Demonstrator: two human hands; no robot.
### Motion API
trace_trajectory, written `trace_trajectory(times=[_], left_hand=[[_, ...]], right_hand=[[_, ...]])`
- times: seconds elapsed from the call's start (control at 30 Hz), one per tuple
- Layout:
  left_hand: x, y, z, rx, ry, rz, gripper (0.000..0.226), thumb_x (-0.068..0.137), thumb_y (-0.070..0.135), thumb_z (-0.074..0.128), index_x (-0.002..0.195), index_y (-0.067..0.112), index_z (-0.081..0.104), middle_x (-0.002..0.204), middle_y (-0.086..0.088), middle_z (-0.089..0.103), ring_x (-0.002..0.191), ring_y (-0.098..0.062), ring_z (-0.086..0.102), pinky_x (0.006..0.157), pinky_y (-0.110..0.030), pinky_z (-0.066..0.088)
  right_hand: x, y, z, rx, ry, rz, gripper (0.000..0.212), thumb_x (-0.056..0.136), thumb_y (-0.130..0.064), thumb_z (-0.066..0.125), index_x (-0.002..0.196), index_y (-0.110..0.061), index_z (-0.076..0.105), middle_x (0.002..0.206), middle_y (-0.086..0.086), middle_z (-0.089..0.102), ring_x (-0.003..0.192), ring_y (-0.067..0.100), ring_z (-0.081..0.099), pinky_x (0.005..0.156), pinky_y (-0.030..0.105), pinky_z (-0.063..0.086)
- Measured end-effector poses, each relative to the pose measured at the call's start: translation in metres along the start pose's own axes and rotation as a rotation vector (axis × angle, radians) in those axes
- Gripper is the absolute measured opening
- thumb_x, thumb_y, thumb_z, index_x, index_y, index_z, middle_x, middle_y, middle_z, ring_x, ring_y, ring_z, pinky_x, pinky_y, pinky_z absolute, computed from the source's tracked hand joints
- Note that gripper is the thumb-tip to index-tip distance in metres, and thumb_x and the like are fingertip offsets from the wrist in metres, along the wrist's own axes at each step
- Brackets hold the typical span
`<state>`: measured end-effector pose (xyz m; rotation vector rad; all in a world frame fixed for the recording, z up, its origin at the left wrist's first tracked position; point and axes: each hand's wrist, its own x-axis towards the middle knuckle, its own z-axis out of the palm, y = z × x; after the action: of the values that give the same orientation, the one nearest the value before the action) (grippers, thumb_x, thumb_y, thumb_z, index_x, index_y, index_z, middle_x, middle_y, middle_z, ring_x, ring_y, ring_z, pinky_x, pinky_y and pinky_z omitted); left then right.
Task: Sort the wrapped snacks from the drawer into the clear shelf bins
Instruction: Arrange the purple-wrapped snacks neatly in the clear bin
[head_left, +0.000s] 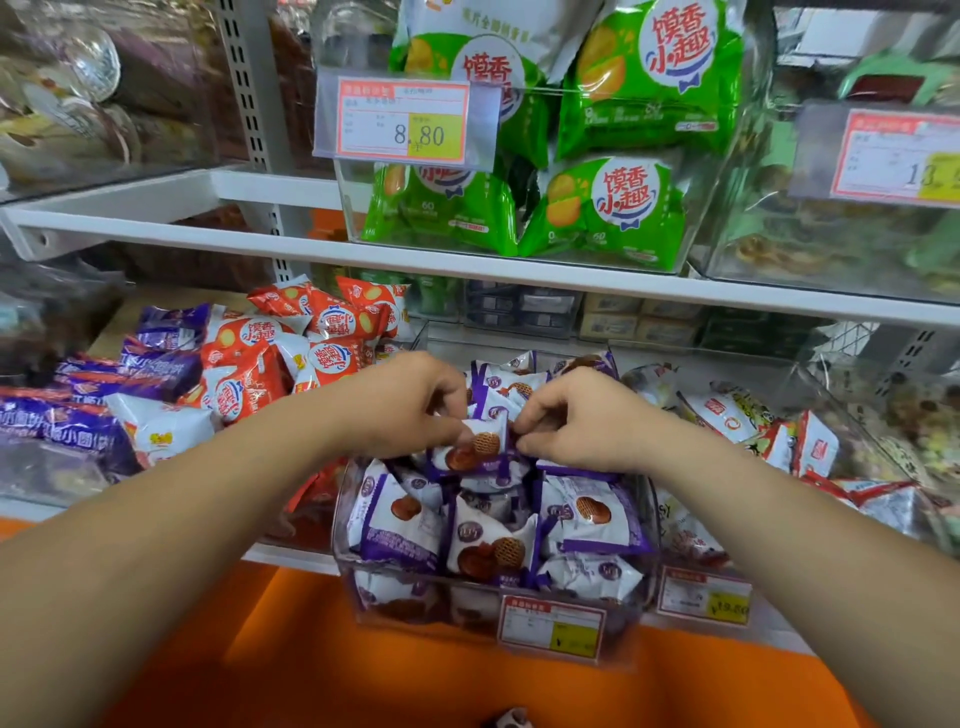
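Head view: purple-white snack packet (480, 448) pinched by curled fingers of left hand (405, 405) and right hand (582, 421), held above clear bin (340, 525) filled with matching packets (592, 519).

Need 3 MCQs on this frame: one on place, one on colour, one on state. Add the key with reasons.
1. Where do the green packs sit?
A. upper clear bin
B. orange surface below
C. floor

2. What colour are the snack wrappers in the lower clear bin?
A. red
B. purple and white
C. green

3. What are the left hand and right hand doing?
A. both lie open
B. only the left holds something
C. both pinch one purple-and-white pack

Key:
1 A, they fill the bin behind the 8.80 price tag.
2 B, every wrapper in that bin is purple and white.
3 C, each hand's fingers curl onto the pack's ends.
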<state>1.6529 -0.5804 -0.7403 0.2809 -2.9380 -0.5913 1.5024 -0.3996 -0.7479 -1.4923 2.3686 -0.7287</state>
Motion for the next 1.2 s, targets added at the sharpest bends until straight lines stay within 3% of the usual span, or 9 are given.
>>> trace_trajectory(times=[0.1,0.27,0.4,0.57,0.73,0.83,0.93,1.1,1.2], left_hand=[[-0.007,-0.005,0.002,0.019,0.069,-0.002,0.021,0.087,0.035,0.08,0.076,0.022,0.067,0.075,0.008,0.069,0.069,-0.009,0.064,0.066,-0.034,0.055],[-0.01,-0.004,0.007,0.013,0.088,0.002,0.021,0.087,0.034,0.079,0.077,0.02,0.067,0.072,0.007,0.068,0.066,-0.009,0.064,0.062,-0.035,0.056],[-0.009,-0.004,0.006,0.001,0.023,-0.028,0.02,0.088,0.034,0.079,0.079,0.019,0.07,0.074,0.005,0.07,0.066,-0.009,0.064,0.06,-0.029,0.055],[-0.008,-0.003,0.002,-0.042,0.031,-0.053,0.018,0.085,0.032,0.082,0.078,0.02,0.07,0.076,0.006,0.07,0.068,-0.009,0.065,0.064,-0.03,0.057],[-0.008,-0.002,-0.013,-0.104,0.015,-0.044,0.018,0.082,0.027,0.085,0.076,0.019,0.07,0.075,0.005,0.072,0.068,-0.009,0.068,0.064,-0.027,0.057],[-0.009,-0.003,-0.021,-0.184,-0.045,-0.043,0.016,0.082,0.025,0.086,0.078,0.018,0.072,0.075,0.001,0.075,0.071,-0.021,0.071,0.066,-0.035,0.058],[-0.01,-0.003,-0.027,-0.201,-0.12,-0.043,0.015,0.083,0.024,0.085,0.079,0.017,0.073,0.076,0.0,0.076,0.072,-0.023,0.073,0.068,-0.036,0.06],[-0.001,0.007,-0.002,-0.042,-0.047,0.005,0.019,0.082,0.03,0.085,0.077,0.018,0.071,0.074,0.007,0.071,0.064,-0.005,0.065,0.059,-0.024,0.055],[0.007,0.009,0.021,-0.025,-0.034,0.025,0.016,0.084,0.03,0.083,0.08,0.019,0.072,0.078,0.009,0.07,0.069,-0.004,0.064,0.06,-0.022,0.054]], right_hand=[[0.0,-0.008,0.003,-0.045,-0.017,0.049,0.014,0.078,-0.03,0.086,0.089,-0.023,0.079,0.078,-0.01,0.074,0.076,0.009,0.07,0.078,0.03,0.059],[0.004,-0.022,0.015,-0.394,-0.083,0.106,0.035,0.064,-0.055,0.085,0.084,-0.029,0.072,0.081,-0.011,0.068,0.081,0.013,0.064,0.071,0.032,0.052],[0.007,-0.025,0.021,-0.524,0.012,0.102,0.014,0.082,-0.029,0.074,0.095,-0.034,0.077,0.093,-0.011,0.067,0.088,0.019,0.058,0.076,0.029,0.038],[0.021,-0.012,0.011,-0.317,-0.008,0.169,0.011,0.082,-0.018,0.073,0.072,-0.021,0.074,0.073,-0.008,0.069,0.081,0.017,0.067,0.079,0.037,0.059],[0.024,-0.007,0.006,-0.201,-0.018,0.16,0.015,0.082,-0.01,0.071,0.078,-0.023,0.077,0.068,-0.02,0.067,0.083,0.007,0.067,0.082,0.037,0.06],[0.028,-0.006,0.008,-0.253,-0.041,0.169,0.008,0.08,-0.006,0.066,0.075,-0.011,0.07,0.08,-0.003,0.074,0.089,0.019,0.071,0.081,0.045,0.062],[0.032,-0.004,0.006,-0.271,-0.008,0.182,0.02,0.08,-0.007,0.064,0.063,-0.014,0.058,0.091,0.004,0.075,0.098,0.021,0.071,0.085,0.047,0.061],[0.03,0.001,0.007,-0.269,0.013,0.119,0.008,0.074,-0.011,0.064,0.068,-0.008,0.06,0.064,-0.007,0.061,0.07,0.017,0.062,0.073,0.046,0.061],[0.026,0.002,0.006,-0.344,0.036,-0.014,0.018,0.08,-0.017,0.072,0.063,-0.02,0.068,0.095,-0.01,0.057,0.087,0.015,0.056,0.076,0.039,0.056]])
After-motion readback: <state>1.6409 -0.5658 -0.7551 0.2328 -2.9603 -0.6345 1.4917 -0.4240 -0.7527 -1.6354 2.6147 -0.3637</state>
